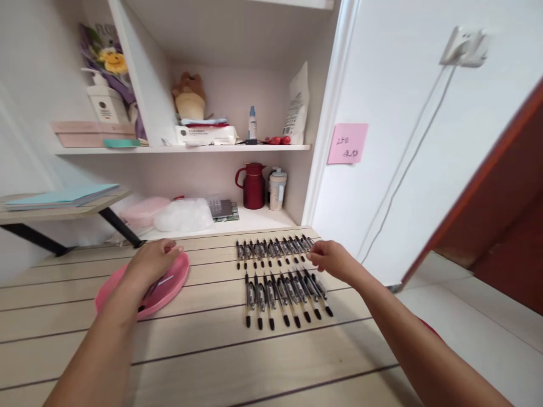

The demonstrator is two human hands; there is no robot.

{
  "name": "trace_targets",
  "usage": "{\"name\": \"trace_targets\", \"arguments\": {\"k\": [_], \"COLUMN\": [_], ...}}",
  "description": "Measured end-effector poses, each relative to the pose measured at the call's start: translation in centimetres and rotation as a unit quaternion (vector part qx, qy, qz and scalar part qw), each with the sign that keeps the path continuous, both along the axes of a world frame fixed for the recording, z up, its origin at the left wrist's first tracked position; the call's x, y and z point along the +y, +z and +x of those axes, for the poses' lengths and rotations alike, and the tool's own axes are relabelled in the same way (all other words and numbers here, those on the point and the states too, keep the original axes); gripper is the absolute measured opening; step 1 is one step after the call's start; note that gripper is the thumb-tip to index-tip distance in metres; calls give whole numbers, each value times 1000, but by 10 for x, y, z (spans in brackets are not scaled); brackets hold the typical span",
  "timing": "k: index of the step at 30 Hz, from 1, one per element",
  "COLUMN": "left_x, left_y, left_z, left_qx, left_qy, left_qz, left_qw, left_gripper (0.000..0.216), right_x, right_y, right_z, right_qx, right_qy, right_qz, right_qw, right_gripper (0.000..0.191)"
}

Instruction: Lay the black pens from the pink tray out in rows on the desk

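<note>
Two bare forearms reach up from the near edge over the pale planked worktop (212, 356). Between the hands, and slightly nearer than them, lies a near row of pens (284, 294), black and clear, side by side with their tips towards the person. It fans a little to the right, and its right end lies just below the right hand.

The left hand (150, 263) rests palm down on a pink dish (180, 276), its fingers loosely curved over the far rim. A single pen (160, 284) lies in the dish, partly under the palm; whether the fingers grip it cannot be told. The right hand (333, 260) is well apart from the left, with its fingers bunched narrowly at the right end of the far row of pens (271, 249). They touch or nearly touch the last pen there, and a firm hold cannot be made out.

Beyond both hands, in the recess under the shelf (182, 149), stand a red jug (253, 186) and a white cup (277, 189) just beside it. A crumpled clear bag (184, 215) and a pink box (142, 210) lie farther left, beyond the left hand. On the shelf above are a toy bear (189, 93), a small bottle (251, 122) and a white pouch (297, 104). A pink sticky note (347, 143) hangs on the wall above the right hand.
</note>
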State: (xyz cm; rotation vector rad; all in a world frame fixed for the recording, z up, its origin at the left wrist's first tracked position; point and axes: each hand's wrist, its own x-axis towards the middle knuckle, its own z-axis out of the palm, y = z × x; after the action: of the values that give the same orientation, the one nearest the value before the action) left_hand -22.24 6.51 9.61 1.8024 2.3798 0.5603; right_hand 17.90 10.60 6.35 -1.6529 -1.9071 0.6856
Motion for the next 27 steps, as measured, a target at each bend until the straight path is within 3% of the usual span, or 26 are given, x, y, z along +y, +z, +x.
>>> {"name": "trace_targets", "arguments": {"k": [4, 9, 12, 16, 19, 22, 25, 27], "left_x": [-5, -13, -20, -33, -41, -43, -37, -33], "left_y": [2, -16, -33, -51, -59, -64, -68, -68], "left_z": [59, 120, 147, 178, 196, 203, 198, 191], "left_qx": [-207, -311, -382, -517, -632, -717, -749, -756], "left_qy": [-138, -210, -236, -226, -207, -166, -109, -86], "left_qz": [70, 12, -46, -91, -110, -97, -75, -75], "left_qw": [966, 927, 892, 821, 738, 670, 649, 645], "left_gripper": [41, 31, 30, 34, 36, 25, 13, 9], "right_x": [-28, -56, -60, -67, -81, -92, -88, -75], "right_y": [-19, -41, -39, -21, -13, -12, -12, -13], "right_z": [16, 15, 14, -1, -30, -59, -59, -40], "right_qx": [-173, -306, -313, -227, -133, -102, -83, -96], "right_qy": [1, -5, -30, -35, 42, 105, 114, 41], "right_qz": [-57, -25, -16, 18, 33, 61, 51, 44], "right_qw": [983, 952, 949, 973, 990, 987, 989, 994], "right_gripper": [23, 17, 14, 18, 17, 11, 12, 14]}}
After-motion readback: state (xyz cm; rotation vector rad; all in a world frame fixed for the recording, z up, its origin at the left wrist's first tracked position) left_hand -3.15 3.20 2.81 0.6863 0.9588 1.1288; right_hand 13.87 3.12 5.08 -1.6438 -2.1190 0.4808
